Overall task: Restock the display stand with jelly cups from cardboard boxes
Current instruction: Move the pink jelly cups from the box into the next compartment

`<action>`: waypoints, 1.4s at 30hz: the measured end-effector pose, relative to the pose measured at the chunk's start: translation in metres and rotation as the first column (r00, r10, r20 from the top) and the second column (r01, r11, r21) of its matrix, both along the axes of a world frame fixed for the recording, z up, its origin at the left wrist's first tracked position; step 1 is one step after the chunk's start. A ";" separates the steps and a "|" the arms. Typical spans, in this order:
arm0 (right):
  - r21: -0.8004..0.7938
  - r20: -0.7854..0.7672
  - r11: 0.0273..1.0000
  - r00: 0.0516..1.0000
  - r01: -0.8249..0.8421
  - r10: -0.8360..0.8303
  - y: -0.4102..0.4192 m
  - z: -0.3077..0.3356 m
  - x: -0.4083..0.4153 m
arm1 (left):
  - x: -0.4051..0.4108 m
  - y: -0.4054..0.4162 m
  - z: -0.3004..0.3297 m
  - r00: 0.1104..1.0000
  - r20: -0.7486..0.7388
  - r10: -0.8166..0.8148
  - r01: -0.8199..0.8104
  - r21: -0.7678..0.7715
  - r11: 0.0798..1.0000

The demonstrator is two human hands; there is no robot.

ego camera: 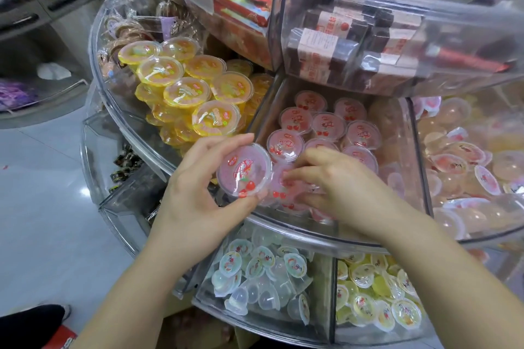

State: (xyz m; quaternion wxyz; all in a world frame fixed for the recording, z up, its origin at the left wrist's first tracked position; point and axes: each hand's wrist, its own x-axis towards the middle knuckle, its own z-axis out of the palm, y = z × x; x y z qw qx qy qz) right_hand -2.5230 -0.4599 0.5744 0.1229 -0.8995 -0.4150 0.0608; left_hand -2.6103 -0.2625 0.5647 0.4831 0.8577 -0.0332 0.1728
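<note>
My left hand (pixel 195 193) grips a pink cherry jelly cup (pixel 243 170), lid toward me, at the front rim of the middle tier. My right hand (pixel 337 178) reaches into the pink cherry compartment (pixel 397 133), with its curled fingers on another pink cup (pixel 283 187) near the front wall. Several more pink cherry cups (pixel 329 125) lie lid-up further back in that compartment. The clear round display stand (pixel 113 99) rises in tiers before me. No cardboard box shows clearly.
Yellow jelly cups (pixel 187 91) fill the compartment to the left, pale peach ones (pixel 465 161) the one to the right. The lower tier holds small clear cups (pixel 261 272) and small yellow cups (pixel 374 292). The upper tier (pixel 354 45) overhangs with wrapped bars. Grey floor (pixel 42 193) lies left.
</note>
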 end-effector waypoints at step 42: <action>0.200 -0.072 0.945 0.966 0.259 -0.249 -0.063 -0.013 -0.012 | 0.056 -0.046 -0.004 0.919 -0.221 -0.326 0.391 0.612 0.688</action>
